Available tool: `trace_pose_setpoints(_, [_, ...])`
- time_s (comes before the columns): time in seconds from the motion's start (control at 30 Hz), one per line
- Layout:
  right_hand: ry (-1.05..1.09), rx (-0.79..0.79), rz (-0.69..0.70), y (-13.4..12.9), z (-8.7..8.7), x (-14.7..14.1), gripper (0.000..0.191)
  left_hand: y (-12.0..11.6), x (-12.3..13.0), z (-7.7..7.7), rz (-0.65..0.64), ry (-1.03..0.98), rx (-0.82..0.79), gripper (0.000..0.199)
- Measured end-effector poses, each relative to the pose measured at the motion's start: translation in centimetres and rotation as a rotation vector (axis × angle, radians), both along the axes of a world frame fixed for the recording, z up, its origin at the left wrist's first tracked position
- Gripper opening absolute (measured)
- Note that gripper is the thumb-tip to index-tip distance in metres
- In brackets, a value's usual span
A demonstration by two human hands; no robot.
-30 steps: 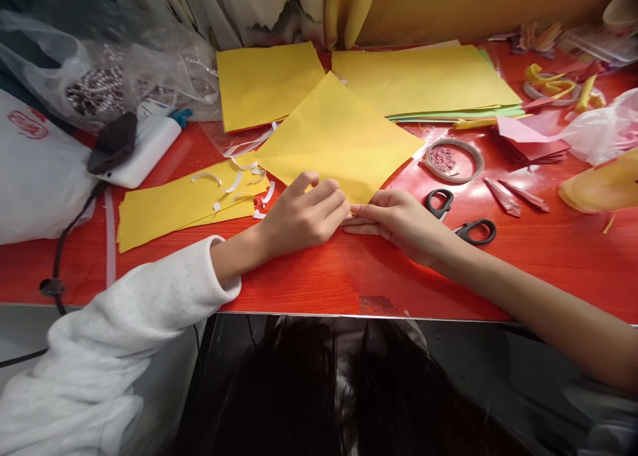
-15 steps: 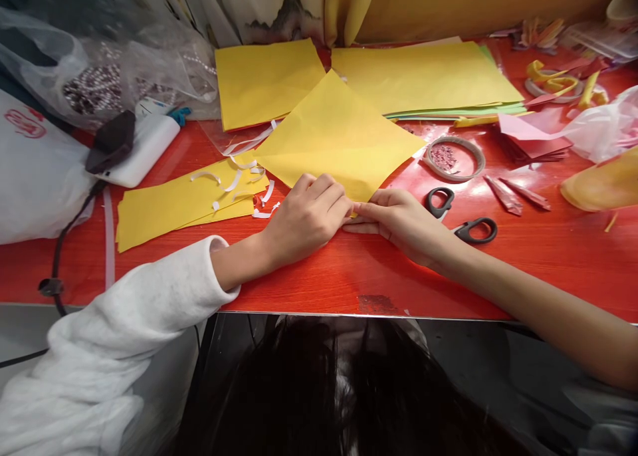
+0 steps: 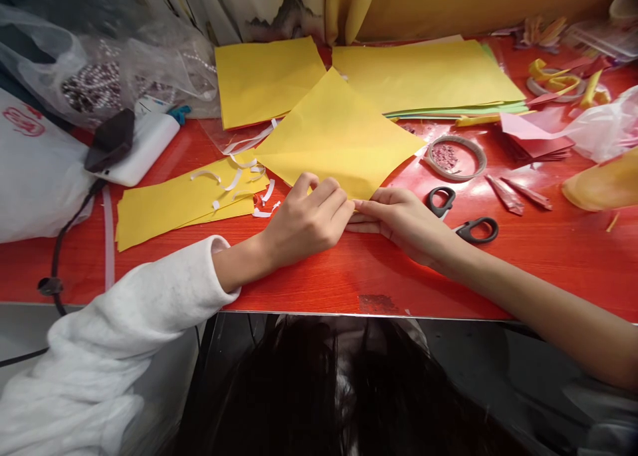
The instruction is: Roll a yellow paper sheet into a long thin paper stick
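Observation:
A yellow sheet of paper (image 3: 339, 130) lies turned like a diamond, one corner pointing toward me. My left hand (image 3: 312, 213) is closed at that near corner, its fingers curled and pinching the edge. From the other side my right hand (image 3: 403, 223) pinches the same corner between thumb and fingers. The fingers hide the tip of the corner, so any fold there cannot be made out. Black-handled scissors (image 3: 466, 231) lie just right of my right hand. Yellow paper strips (image 3: 164, 210) with white curled scraps on them lie left of my left hand.
Stacks of yellow paper (image 3: 269, 77) and coloured sheets (image 3: 428, 77) lie along the back. A tape roll (image 3: 481, 160) and pink paper (image 3: 538, 133) are at the right. A plastic bag of beads (image 3: 94, 84) and a white device (image 3: 144, 150) stand at the left.
The fingers of my left hand have lifted and shifted slightly at the corner. My right hand stays almost still, and the paper has barely moved.

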State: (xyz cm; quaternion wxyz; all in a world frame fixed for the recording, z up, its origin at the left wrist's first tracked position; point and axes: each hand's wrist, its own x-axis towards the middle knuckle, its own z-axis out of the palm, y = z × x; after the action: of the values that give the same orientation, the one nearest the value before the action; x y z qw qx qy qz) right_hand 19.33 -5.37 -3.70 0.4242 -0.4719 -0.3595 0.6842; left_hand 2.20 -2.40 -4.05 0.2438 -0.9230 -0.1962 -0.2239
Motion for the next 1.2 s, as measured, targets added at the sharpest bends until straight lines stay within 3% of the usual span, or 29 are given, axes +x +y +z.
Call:
trace_pose_setpoints(0.2, [0.005,-0.002,-0.005,0.03,0.13,-0.06,0.026,-0.02,-0.02,-0.02,-0.01,0.016,0.145,0.021])
trace_pose_setpoints(0.8, [-0.02,0.0,-0.016,0.0,0.15,-0.13,0.025,-0.47,0.23,-0.22,0.041,-0.062,0.027,0.018])
trace_pose_setpoints(1.2, [0.0,0.008,-0.027,-0.02,0.12,-0.11,0.029,0.01,-0.07,-0.42,-0.025,-0.04,0.026,0.025])
